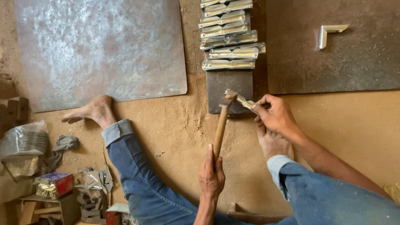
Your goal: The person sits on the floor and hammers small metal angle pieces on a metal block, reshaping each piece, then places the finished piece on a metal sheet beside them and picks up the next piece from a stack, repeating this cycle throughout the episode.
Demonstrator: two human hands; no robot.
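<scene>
My left hand (211, 175) grips the wooden handle of a hammer (221, 127), whose head rests on the near end of a dark narrow metal plate (227, 81). Just right of the hammer head, my right hand (275, 114) pinches a small shiny metal piece (246, 103) against that plate. Several folded shiny metal pieces (229, 39) lie in a row along the far part of the plate. I sit on a sandy floor with my legs spread in blue jeans, one bare foot (91, 110) to the left and the other (271, 143) under my right hand.
A large grey metal sheet (100, 50) lies at the far left and a dark sheet (341, 66) with an L-shaped metal bracket (329, 33) at the far right. A plastic bag (25, 141), a small box (54, 185) and metal scraps (93, 187) clutter the near left. Tiny rivets (157, 155) lie on the sand.
</scene>
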